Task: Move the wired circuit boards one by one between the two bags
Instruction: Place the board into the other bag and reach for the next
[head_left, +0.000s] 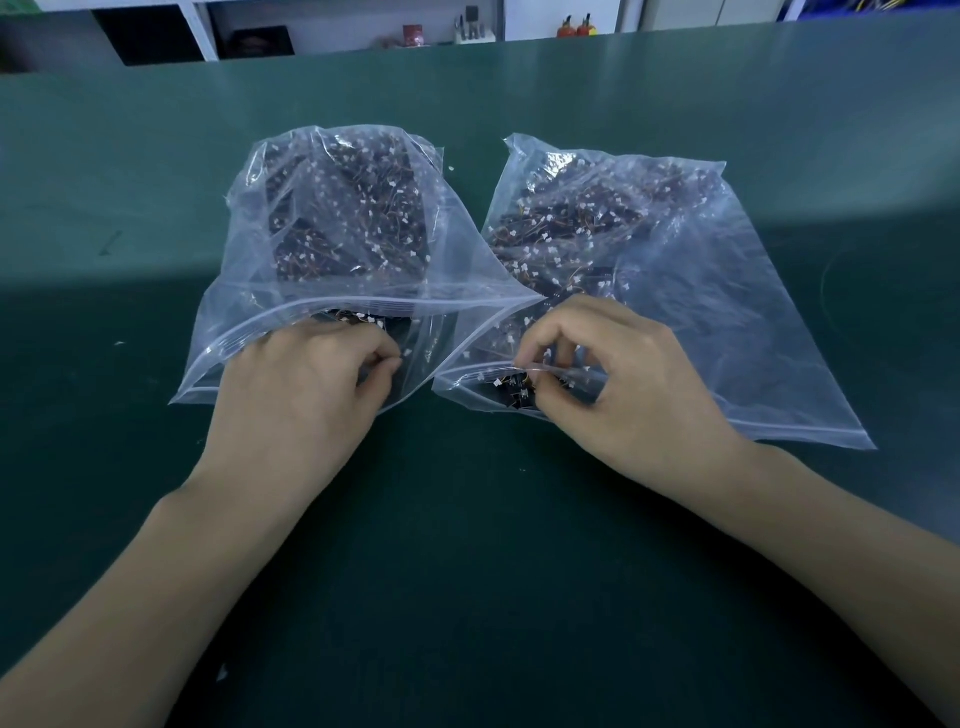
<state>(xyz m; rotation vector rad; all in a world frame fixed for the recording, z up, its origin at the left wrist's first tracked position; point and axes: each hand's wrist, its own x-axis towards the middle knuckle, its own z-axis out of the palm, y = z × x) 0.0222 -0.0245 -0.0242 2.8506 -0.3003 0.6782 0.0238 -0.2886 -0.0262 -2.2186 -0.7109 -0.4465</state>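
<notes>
Two clear zip bags lie side by side on the green table, mouths toward me. The left bag (332, 218) and the right bag (727, 312) both hold several small dark circuit boards with orange wires and white connectors. My left hand (301, 395) is inside the left bag's mouth, fingers curled; whether it holds a board is hidden. My right hand (623, 384) is at the right bag's mouth, thumb and fingers pinching a wired circuit board (519, 389) near the zip edge.
The green table mat (467, 597) stretches wide around the bags. Beyond the far edge stand white shelves with small items, such as a red jar (414, 35) and orange bottles (576, 27). Tiny white scraps dot the mat.
</notes>
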